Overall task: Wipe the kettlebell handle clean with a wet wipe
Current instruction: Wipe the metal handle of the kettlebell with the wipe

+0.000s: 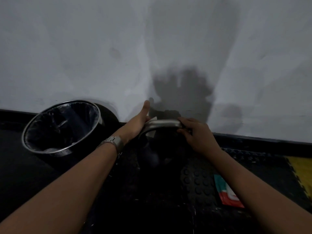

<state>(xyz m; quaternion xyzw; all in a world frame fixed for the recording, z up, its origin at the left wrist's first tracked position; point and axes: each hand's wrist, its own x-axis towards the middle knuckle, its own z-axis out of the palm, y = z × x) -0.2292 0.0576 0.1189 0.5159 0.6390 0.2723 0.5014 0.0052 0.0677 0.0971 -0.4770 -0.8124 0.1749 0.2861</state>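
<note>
Left hand (137, 121) pressing white wipe (152, 119) on dull-silver kettlebell handle (163, 124), right hand (195, 132) gripping it

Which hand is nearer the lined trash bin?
Left. The left hand holds the wipe at the kettlebell handle's end nearest the trash bin; the right hand grips the far end.

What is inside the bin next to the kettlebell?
The bin holds a thin plastic liner, folded over its metal rim. Something pale shows at the near inner edge, perhaps liner or a used wipe; I cannot tell. The bottom is too dark to see.
</note>
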